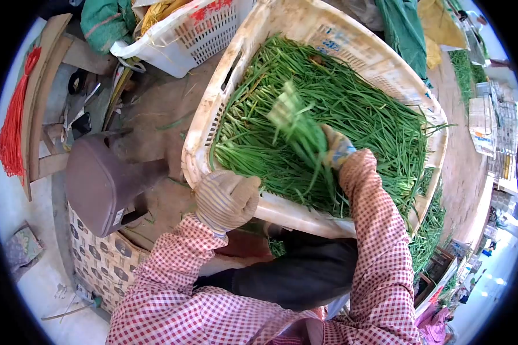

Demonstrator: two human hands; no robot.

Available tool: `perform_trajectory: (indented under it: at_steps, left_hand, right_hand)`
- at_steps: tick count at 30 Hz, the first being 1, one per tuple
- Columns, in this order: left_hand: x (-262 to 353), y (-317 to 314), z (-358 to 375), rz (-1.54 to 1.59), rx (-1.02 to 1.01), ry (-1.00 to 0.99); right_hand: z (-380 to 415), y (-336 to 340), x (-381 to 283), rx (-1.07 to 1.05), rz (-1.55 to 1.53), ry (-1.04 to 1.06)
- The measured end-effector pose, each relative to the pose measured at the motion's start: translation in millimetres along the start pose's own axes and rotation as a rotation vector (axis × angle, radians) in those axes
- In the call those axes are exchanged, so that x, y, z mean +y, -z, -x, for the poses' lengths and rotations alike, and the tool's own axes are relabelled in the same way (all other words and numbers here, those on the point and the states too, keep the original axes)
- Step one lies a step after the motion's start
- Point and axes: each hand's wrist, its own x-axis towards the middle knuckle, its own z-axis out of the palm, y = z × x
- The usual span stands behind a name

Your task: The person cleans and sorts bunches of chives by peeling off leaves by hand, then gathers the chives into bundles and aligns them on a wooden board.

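A large dirty-white plastic crate [305, 217] stands in front of me, filled with long green garlic chives [357, 109]. My right hand [338, 148], in a fabric glove, is closed around a bunch of chives [300, 127] above the heap. The pale ends of that bunch point up and left and are blurred by motion. My left hand [227, 200], in a striped glove, is curled at the crate's near left corner. What its fingers hold, if anything, is hidden.
A brown plastic stool [98, 181] is at left, beside a patterned cardboard box [101, 250]. Red ties [18, 121] hang on a wooden frame. Behind stands another white crate [198, 37]. More chives [433, 230] lie right of the crate.
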Motion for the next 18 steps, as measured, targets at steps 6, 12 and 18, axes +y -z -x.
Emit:
perform_trajectory:
  at_steps: [6,12,18]
  left_hand:
    - [17,3,-16,0.263,-0.168,0.317]
    - [53,-57,-77,0.770,-0.360,0.694]
    - [57,-102,-77,1.354,-0.319,0.529]
  right_hand:
    - [23,11,55,0.066,-0.538,0.215]
    - [72,-16,29,0.190,-0.735,0.378]
    - [162,23,5,0.250,0.282,0.162]
